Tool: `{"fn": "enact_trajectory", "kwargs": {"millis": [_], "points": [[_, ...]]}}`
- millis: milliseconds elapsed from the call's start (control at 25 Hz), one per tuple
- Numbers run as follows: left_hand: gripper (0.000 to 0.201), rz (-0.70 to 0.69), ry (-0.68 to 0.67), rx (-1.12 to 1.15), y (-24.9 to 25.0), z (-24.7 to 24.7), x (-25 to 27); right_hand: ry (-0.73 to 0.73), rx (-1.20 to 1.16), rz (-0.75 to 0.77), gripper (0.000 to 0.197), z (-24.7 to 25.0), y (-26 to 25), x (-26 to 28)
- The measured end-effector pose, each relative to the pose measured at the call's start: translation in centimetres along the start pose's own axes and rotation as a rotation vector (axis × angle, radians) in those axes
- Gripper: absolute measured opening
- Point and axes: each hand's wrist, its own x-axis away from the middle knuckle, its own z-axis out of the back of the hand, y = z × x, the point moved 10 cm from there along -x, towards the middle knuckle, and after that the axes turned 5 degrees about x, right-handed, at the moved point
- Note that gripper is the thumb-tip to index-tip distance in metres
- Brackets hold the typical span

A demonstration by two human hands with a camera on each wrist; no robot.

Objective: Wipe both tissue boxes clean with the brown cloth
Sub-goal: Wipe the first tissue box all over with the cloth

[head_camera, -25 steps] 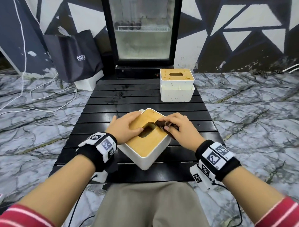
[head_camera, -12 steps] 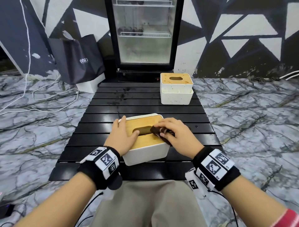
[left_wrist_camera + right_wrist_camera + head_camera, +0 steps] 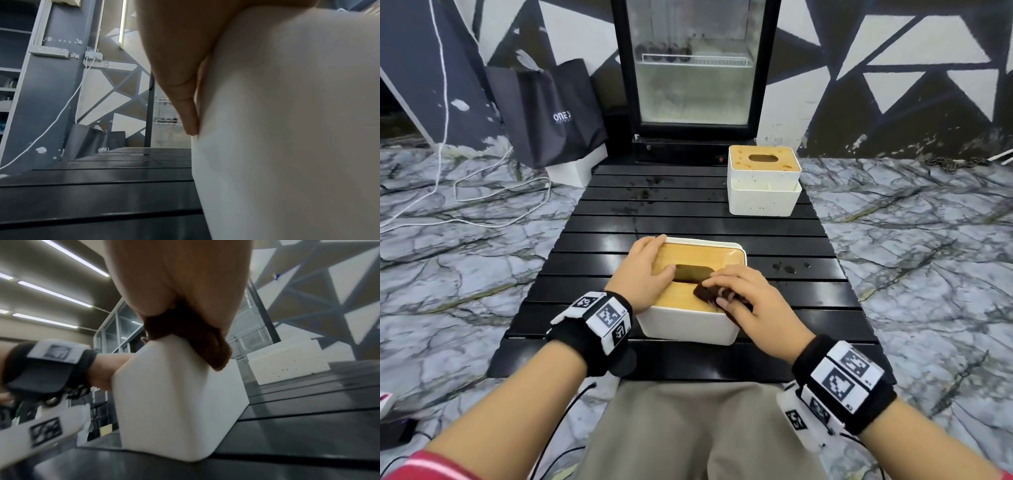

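Brown cloth point(image 3: 710, 294) gripped by right hand point(image 3: 753, 301) | left hand point(image 3: 643, 270) flat on near tissue box point(image 3: 688, 323) | black slatted table point(image 3: 688, 219), marble floor point(image 3: 914, 246)

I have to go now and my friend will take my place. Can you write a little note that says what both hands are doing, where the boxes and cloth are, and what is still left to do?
Left hand: flat on the near tissue box, fingers straight, steadying it.
Right hand: holds the brown cloth pressed on the box's wooden lid, near its front right corner.
Near box: on the black slatted table, close to the person, being wiped now.
Far tissue box: at the table's back right, untouched, with spots on its lid and sides.
Left to do: finish the near box, then wipe the far one.
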Motion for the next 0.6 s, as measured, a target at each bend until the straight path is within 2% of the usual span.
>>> {"fn": "enact_trajectory", "kwargs": {"millis": [200, 320, 440, 600], "points": [[0.059, 0.012, 0.024, -0.002, -0.3, 0.3, -0.2, -0.079, -0.066, -0.097, 0.029, 0.4, 2.3, -2.5], [0.058, 0.017, 0.024, 0.012, -0.1, 0.2, -0.1, -0.06, -0.029, -0.136, 0.029, 1.1, 3.0, -3.9], [0.058, 0.044, 0.066, 0.059, -0.2, 0.3, 0.1, -0.043, -0.012, -0.128, 0.03, 0.8, 2.7, -3.8], [0.058, 0.055, 0.07, 0.036, -0.1, 0.2, 0.3, -0.037, -0.015, -0.053, 0.031, 0.0, 1.1, -0.8]]}}
